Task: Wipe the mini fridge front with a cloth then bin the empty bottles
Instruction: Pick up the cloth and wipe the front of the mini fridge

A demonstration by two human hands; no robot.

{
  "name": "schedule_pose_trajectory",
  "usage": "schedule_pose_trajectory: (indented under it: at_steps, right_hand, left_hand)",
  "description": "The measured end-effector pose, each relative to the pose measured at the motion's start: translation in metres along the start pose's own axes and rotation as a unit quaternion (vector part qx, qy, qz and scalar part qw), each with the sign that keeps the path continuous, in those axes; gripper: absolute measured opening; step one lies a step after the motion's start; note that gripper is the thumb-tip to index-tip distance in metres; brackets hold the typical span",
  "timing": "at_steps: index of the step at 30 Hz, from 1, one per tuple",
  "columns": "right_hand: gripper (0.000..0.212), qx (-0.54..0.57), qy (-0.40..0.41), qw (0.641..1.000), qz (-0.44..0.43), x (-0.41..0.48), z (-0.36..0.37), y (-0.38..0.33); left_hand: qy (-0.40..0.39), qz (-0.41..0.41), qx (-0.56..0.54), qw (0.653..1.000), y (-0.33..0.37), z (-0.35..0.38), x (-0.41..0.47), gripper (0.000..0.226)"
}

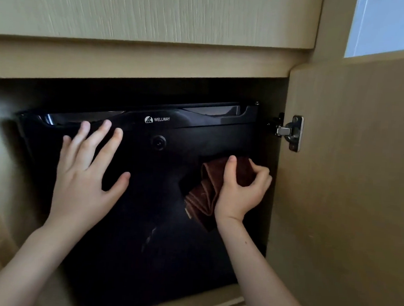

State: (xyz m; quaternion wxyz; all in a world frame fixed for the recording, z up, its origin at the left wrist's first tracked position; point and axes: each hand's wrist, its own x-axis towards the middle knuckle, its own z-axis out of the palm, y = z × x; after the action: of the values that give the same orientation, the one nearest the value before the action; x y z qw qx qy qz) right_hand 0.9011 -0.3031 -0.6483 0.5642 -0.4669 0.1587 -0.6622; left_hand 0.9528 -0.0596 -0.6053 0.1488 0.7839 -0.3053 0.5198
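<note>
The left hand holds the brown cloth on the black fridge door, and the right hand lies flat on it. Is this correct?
The hands are swapped. The head view shows the right hand holding the brown cloth on the black fridge door; the left hand lies flat.

- The folded brown cloth [207,194] is partly covered by the right hand [241,191].
- The glossy black mini fridge front [159,197] is partly hidden behind both hands.
- The pale wooden panel [134,9] above is blurred.

Furnished room, likely hotel or home, black mini fridge [131,195] built into pale wood cabinet [158,13], hinged door [347,187] open
</note>
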Motion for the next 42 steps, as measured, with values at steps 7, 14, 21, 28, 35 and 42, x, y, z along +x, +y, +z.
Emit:
schedule_pose_trajectory:
  at_steps: [7, 14, 21, 28, 35, 42]
  right_hand:
    - [0.027, -0.052, -0.033, 0.998, -0.01, 0.002, -0.01, -0.001]
    - [0.028, -0.02, -0.041, 0.997, -0.07, 0.009, 0.012, -0.013]
    - [0.027, -0.091, -0.08, 0.992, -0.025, -0.041, -0.039, 0.037]
    - [0.025, -0.054, -0.031, 0.993, -0.1, -0.007, 0.017, -0.015]
    - [0.034, -0.111, -0.111, 0.982, -0.103, -0.056, -0.021, 0.033]
    - [0.031, -0.143, -0.138, 0.969, -0.144, -0.041, -0.011, 0.01]
  left_hand:
    - [0.003, -0.007, 0.015, 1.0, 0.002, 0.004, 0.0, 0.076]
    - [0.009, 0.015, 0.016, 1.0, -0.003, 0.005, -0.001, 0.078]
    - [0.012, 0.013, 0.016, 1.0, -0.001, 0.005, -0.002, 0.077]
    - [0.008, 0.02, 0.012, 1.0, -0.002, 0.006, -0.003, 0.078]
    - [0.052, 0.05, -0.01, 0.997, -0.01, 0.015, -0.014, 0.063]
    - [0.045, 0.09, -0.005, 0.995, -0.022, 0.02, -0.044, 0.057]
